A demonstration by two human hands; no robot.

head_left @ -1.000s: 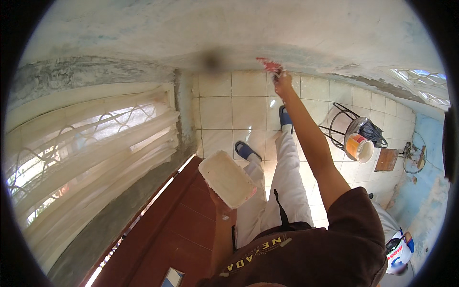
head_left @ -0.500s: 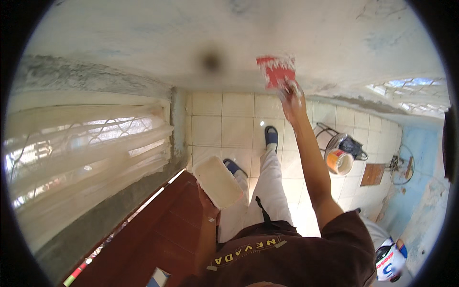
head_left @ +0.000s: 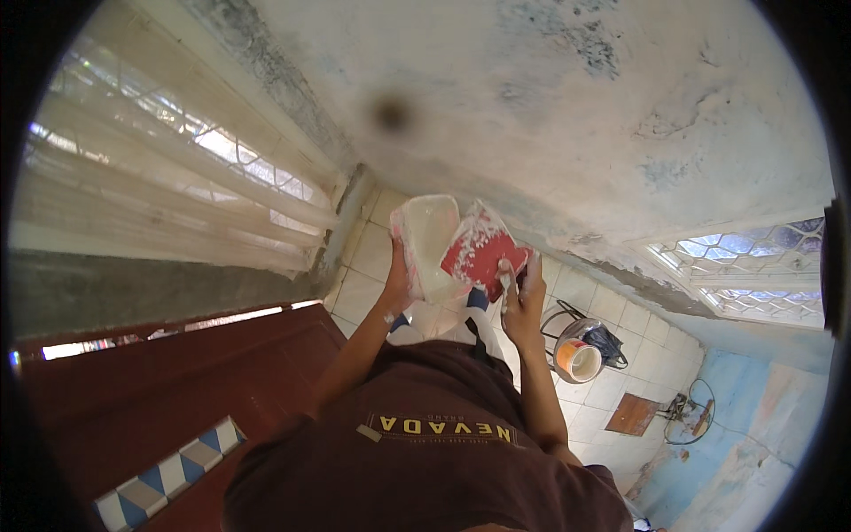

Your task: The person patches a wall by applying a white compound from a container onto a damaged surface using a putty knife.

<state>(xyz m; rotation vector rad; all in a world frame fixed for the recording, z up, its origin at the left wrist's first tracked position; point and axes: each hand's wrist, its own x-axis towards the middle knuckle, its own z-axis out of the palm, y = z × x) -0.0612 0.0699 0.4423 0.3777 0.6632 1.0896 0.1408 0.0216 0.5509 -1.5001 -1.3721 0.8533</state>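
Red scraper (head_left: 483,251), blade smeared w/ white filler, sits in the right hand (head_left: 521,288), fingers wrapped shut round its handle, blade tilted up and left so its edge touches the rim of the white tray (head_left: 428,244). Tray is held by the left hand (head_left: 396,282), gripping it from below/behind w/ fingers closed on its lower edge; tray stands nearly upright, inside coated in white paste. Both hands are raised close together in front of the chest, just below a rough, patchy plastered wall (head_left: 576,115) w/ a dark spot (head_left: 391,113) on it. Person wears a dark brown t-shirt (head_left: 425,443). Left of the hands: pale curtain (head_left: 160,177) over a grilled window. Below left: dark red wooden door (head_left: 177,390) w/ a blue-and-grey checked strip. Floor is pale tiles (head_left: 620,319); on it, to the right of the right forearm, a metal stool frame w/ a bucket (head_left: 578,359) beside it, orange-banded. Further right, a patterned window (head_left: 753,266).
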